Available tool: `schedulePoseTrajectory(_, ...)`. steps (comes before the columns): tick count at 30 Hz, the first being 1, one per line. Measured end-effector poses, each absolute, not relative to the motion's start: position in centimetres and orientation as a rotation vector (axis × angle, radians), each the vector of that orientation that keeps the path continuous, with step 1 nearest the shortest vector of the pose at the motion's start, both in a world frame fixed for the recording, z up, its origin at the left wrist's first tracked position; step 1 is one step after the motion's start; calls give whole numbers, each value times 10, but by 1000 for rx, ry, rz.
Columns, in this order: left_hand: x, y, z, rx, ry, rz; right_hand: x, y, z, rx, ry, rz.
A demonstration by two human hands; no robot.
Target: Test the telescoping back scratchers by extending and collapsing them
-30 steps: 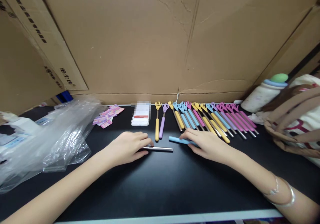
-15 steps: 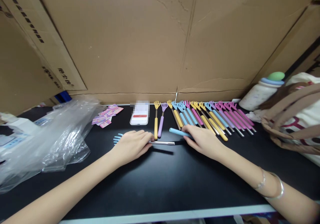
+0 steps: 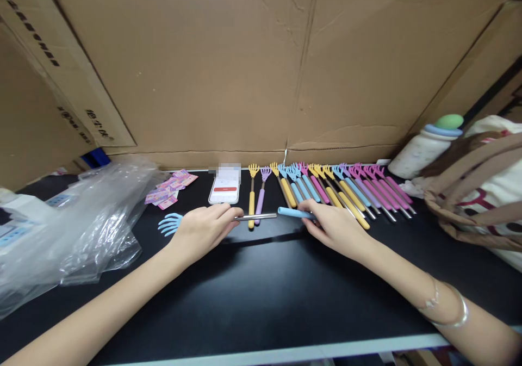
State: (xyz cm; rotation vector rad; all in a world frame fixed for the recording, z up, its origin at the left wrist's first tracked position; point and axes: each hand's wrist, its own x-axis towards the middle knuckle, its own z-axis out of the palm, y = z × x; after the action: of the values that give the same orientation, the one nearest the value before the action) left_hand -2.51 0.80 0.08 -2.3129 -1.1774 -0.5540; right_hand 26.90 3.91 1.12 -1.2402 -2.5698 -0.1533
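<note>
My left hand [image 3: 207,225] is closed round a back scratcher, whose blue claw [image 3: 170,224] sticks out to the left and whose bare metal rod [image 3: 256,217] points right. My right hand [image 3: 332,225] grips a light blue handle sleeve [image 3: 292,212], its end facing the tip of the rod with a small gap between them. Both pieces are held just above the black table. Behind them lie a yellow back scratcher [image 3: 252,203] and a purple back scratcher [image 3: 260,205], side by side.
To the right lies a row of back scratchers [image 3: 346,192] in several colours. Further left are a phone [image 3: 224,186], pink cards [image 3: 169,189] and clear plastic bags [image 3: 89,230]. A bottle [image 3: 422,151] and a bag [image 3: 481,203] stand at the right; cardboard [image 3: 212,72] walls the back.
The back scratcher in my left hand has risen and its rod now lines up with the blue sleeve. The sleeve in my right hand has turned closer to level.
</note>
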Motion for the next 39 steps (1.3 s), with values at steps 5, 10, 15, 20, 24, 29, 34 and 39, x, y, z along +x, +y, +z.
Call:
schedulePoseTrajectory(5, -27, 9, 1, -2307, -1183, -539, 269, 38, 11, -1215, -2555, -159)
schedulePoseTrajectory(10, -27, 8, 0, -2303, -1150, -529, 270, 38, 10, -1185, -2576, -112)
schedulePoseTrajectory(15, -28, 9, 0, -2294, -1143, -519, 272, 40, 8, -1116, -2606, -99)
schedulePoseTrajectory(20, -30, 10, 1, -2275, -1098, -524, 273, 41, 8, -1053, -2607, -130)
schedulePoseTrajectory(24, -30, 11, 0, -2278, -1073, -536, 273, 43, 8, -1004, -2610, -147)
schedulePoseTrajectory(29, -28, 9, 0, -2351, -1133, -615, 273, 43, 9, -979, -2593, -86)
schedulePoseTrajectory(34, -26, 5, -4, -2419, -1237, -664, 273, 43, 9, -976, -2568, 11)
schedulePoseTrajectory(39, -26, 4, -12, -2503, -1322, -707, 274, 45, 8, -977, -2572, 167)
